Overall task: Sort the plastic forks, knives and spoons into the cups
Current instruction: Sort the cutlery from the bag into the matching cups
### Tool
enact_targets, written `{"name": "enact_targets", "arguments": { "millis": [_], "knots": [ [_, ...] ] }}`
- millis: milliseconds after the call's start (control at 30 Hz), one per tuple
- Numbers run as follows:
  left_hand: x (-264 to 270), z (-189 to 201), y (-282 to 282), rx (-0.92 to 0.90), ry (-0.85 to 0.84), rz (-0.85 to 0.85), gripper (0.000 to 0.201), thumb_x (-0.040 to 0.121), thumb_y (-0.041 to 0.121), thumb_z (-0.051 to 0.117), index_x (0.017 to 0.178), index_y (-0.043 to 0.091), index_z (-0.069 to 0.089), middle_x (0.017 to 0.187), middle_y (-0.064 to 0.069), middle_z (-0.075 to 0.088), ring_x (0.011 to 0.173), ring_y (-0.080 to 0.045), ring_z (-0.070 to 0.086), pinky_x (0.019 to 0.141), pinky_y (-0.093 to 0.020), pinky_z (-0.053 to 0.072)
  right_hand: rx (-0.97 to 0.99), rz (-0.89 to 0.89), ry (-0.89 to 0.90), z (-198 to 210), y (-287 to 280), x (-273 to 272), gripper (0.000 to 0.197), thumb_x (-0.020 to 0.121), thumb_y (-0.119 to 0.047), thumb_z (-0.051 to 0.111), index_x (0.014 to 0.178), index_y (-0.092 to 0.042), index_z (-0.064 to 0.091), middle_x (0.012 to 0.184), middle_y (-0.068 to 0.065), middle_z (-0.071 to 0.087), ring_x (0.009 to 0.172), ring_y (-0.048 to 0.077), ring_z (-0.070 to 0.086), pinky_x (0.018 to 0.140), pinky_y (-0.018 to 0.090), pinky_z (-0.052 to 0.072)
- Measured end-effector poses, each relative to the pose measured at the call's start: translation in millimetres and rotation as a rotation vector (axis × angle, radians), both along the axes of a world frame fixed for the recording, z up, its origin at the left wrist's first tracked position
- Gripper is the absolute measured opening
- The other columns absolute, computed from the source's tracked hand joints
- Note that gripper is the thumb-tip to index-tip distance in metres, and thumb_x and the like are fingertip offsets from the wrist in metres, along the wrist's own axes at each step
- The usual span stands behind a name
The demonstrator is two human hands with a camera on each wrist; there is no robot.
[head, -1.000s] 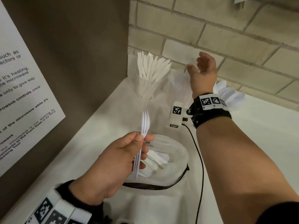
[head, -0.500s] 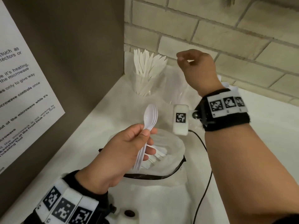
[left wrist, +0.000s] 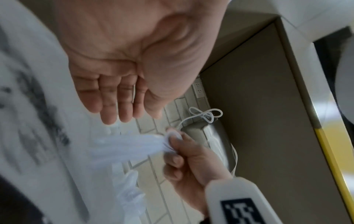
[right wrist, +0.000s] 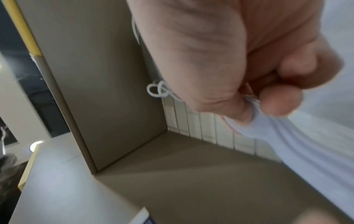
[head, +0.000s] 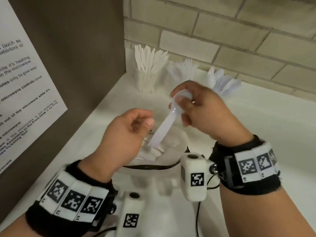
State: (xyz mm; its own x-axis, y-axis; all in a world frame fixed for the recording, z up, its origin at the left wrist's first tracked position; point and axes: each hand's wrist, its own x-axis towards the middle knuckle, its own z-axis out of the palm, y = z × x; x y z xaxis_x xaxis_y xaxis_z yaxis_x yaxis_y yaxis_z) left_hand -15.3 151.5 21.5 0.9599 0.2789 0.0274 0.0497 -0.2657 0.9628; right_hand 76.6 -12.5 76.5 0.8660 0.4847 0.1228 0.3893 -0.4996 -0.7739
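White spoons (head: 164,124) pinched in right grip (head: 205,113), left grip (head: 126,134) slack, beside notice (head: 25,82) reading "microwave controls".

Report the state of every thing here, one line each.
Held spoons: bunched, pinched at the bowls by the right hand.
Left hand: loosely curled, holding nothing.
Knife cup: upright, filled with knives.
Fork cup: upright, holds forks.
Sorted spoons: fanned out, their cup hidden.
Clear bag: open, some cutlery inside.
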Motion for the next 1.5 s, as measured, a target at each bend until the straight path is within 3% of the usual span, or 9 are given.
{"name": "enact_targets", "arguments": {
  "millis": [67, 267, 467, 667, 900, 1033, 1200, 1333, 1500],
  "knots": [
    [-1.6, 0.5, 10.2, 0.221, 0.008, -0.001, 0.011, 0.09, 0.032, 0.06, 0.099, 0.037, 0.065, 0.102, 0.02, 0.064, 0.095, 0.007, 0.058, 0.079, -0.003, 0.039, 0.108, -0.144, -0.111, 13.5, -21.3, 11.6, 0.026, 0.096, -0.007, 0.043, 0.091, -0.03, 0.055, 0.082, 0.005, 0.07, 0.04, 0.012, 0.053, 0.045, 0.019, 0.039],
    [-3.1, -4.7, 9.5, 0.708, 0.292, -0.078, 0.01, 0.089, 0.051, 0.053, 0.095, 0.051, 0.061, 0.134, 0.02, 0.039, 0.132, -0.009, 0.026, 0.092, -0.033, 0.017, 0.113, -0.611, -0.648, 46.7, -77.9, 67.1, 0.032, 0.084, -0.006, 0.03, 0.102, -0.018, 0.053, 0.077, -0.004, 0.057, 0.077, 0.014, 0.055, 0.067, 0.022, 0.041],
    [-0.2, -10.9, 3.5, 0.751, 0.364, -0.135, 0.026, 0.093, 0.051, 0.046, 0.117, 0.05, 0.054, 0.144, 0.017, 0.031, 0.138, -0.009, 0.017, 0.103, -0.037, 0.017, -0.124, -0.718, -0.611, 26.9, -79.6, 114.6, 0.039, 0.087, 0.0, 0.032, 0.116, -0.01, 0.056, 0.111, 0.014, 0.062, 0.097, 0.028, 0.058, 0.069, 0.023, 0.032],
    [1.4, -12.3, 5.5, 0.759, 0.378, -0.15, 0.031, 0.095, 0.049, 0.042, 0.124, 0.045, 0.051, 0.145, 0.016, 0.03, 0.138, -0.01, 0.018, 0.104, -0.036, 0.018, -0.514, -0.607, -0.375, -34.3, -64.1, 138.6, 0.045, 0.088, -0.002, 0.032, 0.128, -0.014, 0.049, 0.123, 0.009, 0.058, 0.108, 0.036, 0.05, 0.078, 0.035, 0.038],
    [1.2, -17.8, 5.5, 0.743, 0.35, -0.149, 0.031, 0.099, 0.037, 0.036, 0.126, 0.043, 0.05, 0.146, 0.015, 0.028, 0.138, -0.009, 0.014, 0.102, -0.032, 0.016, -0.7, -0.615, -0.337, -47.1, -62.8, 132.9, 0.06, 0.098, -0.02, 0.035, 0.153, -0.028, 0.012, 0.159, 0.006, 0.02, 0.127, 0.042, 0.033, 0.095, 0.047, 0.039],
    [1.9, -20.6, 6.4, 0.741, 0.332, -0.139, 0.031, 0.099, 0.036, 0.037, 0.126, 0.043, 0.05, 0.147, 0.014, 0.027, 0.139, -0.011, 0.014, 0.104, -0.033, 0.017, -0.66, -0.604, -0.387, -30.6, -51.1, 103.5, 0.063, 0.091, -0.009, 0.039, 0.149, -0.026, 0.025, 0.155, 0.011, 0.024, 0.127, 0.041, 0.032, 0.097, 0.048, 0.037],
    [2.4, -24.4, 6.6, 0.757, 0.316, -0.12, 0.035, 0.098, 0.027, 0.042, 0.127, 0.043, 0.051, 0.148, 0.011, 0.026, 0.139, -0.013, 0.015, 0.104, -0.032, 0.018, -0.495, -0.243, -0.308, -28.6, -3.5, 35.2, 0.036, 0.091, -0.006, 0.046, 0.118, -0.018, 0.065, 0.129, 0.002, 0.053, 0.115, 0.03, 0.048, 0.091, 0.022, 0.03],
    [-0.2, -24.9, 11.3, 0.818, 0.342, -0.128, 0.054, 0.089, 0.013, 0.046, 0.13, 0.048, 0.047, 0.15, 0.008, 0.02, 0.138, -0.016, 0.011, 0.1, -0.03, 0.015, -0.468, 0.075, -0.173, -41.3, 26.9, -13.7, 0.027, 0.092, -0.011, 0.052, 0.11, -0.019, 0.071, 0.114, -0.002, 0.067, 0.101, 0.016, 0.062, 0.083, 0.015, 0.036],
    [-4.8, -26.0, 18.6, 0.891, 0.41, -0.104, 0.044, 0.087, 0.033, 0.057, 0.128, 0.046, 0.051, 0.151, 0.008, 0.018, 0.138, -0.019, 0.01, 0.101, -0.037, 0.02, -0.604, 0.219, -0.052, -54.8, 36.5, -28.0, 0.024, 0.087, -0.011, 0.06, 0.105, -0.019, 0.074, 0.107, -0.002, 0.071, 0.099, 0.016, 0.064, 0.08, 0.016, 0.04]
  ]
}}
